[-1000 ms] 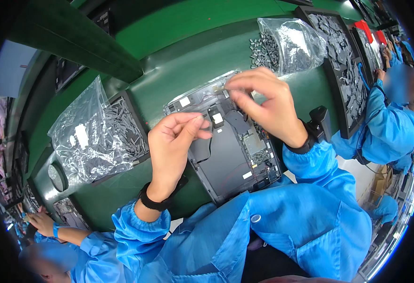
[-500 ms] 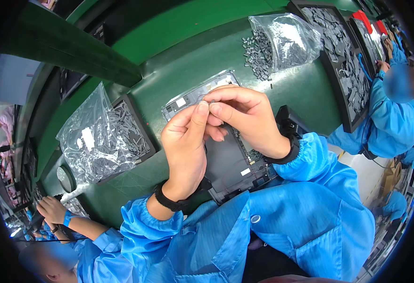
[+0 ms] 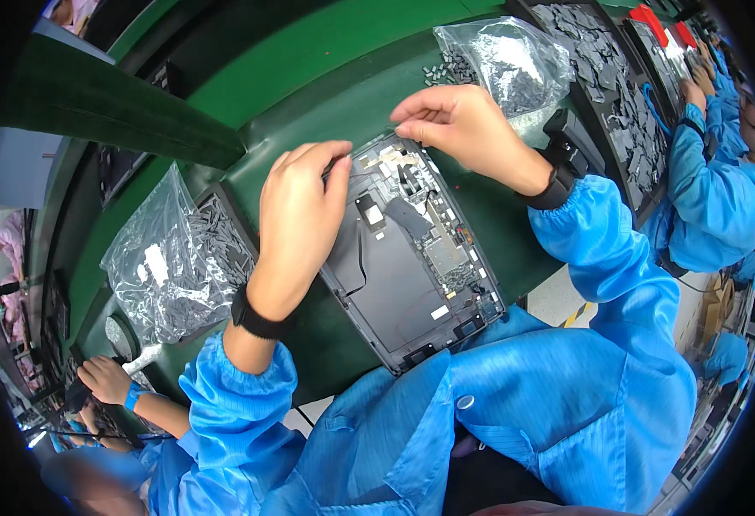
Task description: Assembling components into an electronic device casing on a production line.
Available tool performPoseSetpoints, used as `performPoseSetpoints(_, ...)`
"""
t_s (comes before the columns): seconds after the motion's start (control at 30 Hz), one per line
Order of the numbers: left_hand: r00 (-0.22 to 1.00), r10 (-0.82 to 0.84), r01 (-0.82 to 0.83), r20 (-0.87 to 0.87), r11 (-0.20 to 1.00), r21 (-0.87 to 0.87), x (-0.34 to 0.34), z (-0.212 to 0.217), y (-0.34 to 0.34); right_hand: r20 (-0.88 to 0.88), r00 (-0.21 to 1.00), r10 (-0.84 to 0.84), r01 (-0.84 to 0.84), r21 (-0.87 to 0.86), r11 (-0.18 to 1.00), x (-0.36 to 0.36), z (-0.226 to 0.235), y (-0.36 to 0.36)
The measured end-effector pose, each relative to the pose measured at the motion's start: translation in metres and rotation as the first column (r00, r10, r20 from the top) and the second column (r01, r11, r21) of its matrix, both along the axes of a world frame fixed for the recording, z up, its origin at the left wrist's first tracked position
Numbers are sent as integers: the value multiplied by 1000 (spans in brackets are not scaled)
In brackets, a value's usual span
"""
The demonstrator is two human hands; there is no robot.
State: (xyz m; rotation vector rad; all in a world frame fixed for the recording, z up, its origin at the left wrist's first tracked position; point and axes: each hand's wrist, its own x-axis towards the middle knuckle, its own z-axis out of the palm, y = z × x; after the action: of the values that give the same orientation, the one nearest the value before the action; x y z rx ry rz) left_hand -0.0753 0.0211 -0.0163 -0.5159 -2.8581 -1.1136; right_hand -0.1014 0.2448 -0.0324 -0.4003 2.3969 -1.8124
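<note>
An opened tablet housing [image 3: 395, 297] lies in front of me on the green table, with a dark inner panel, a circuit board and small parts showing. My left hand [image 3: 302, 219] is over its far left edge, fingers loosely bent; thumb and index finger stand slightly apart and nothing shows between them. At the far right corner, my right hand [image 3: 468, 129] brings thumb and index finger close together in a pinch. Whatever is between those fingertips is too small to make out. A thin black cable [image 3: 361, 258] lies on the inner panel.
Left, a clear plastic bag [image 3: 158, 267] partly covers a black tray of dark strips [image 3: 223, 236]. Beyond my right hand are loose dark pieces [image 3: 451, 69], another clear bag [image 3: 524, 64] and a tray of flat grey pieces [image 3: 610, 95]. Co-workers in blue sit on both sides.
My hands were together over the housing and have separated, left hand to the left, right hand up to the far right corner. More of the housing shows. The view has shifted slightly.
</note>
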Motion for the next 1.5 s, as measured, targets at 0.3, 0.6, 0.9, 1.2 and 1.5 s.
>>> performPoseSetpoints(0.3, 993, -91, 72, -70, 967, -243, -16, -10, 18, -630, 693, 351, 60, 536, 842, -8, -16, -3)
performPoseSetpoints(0.6, 976, -156, 92, -154, 929, -359, -26, -17, 27, -519, 785, 338, 8, 554, 833, -22, -10, -12)
performPoseSetpoints(0.9, 929, -225, 68, -295, 884, -462, -22, -25, 26, -435, 660, 612, -158, 717, 679, -38, -10, -3)
performPoseSetpoints(1.2, 924, -214, 98, -318, 934, -343, -18, -30, 20, -502, 595, 628, -16, 773, 634, -28, -3, -6)
performPoseSetpoints(1.5, 901, -253, 132, -351, 933, -334, -20, -34, 18, -492, 602, 628, -30, 773, 634, -31, -9, -3)
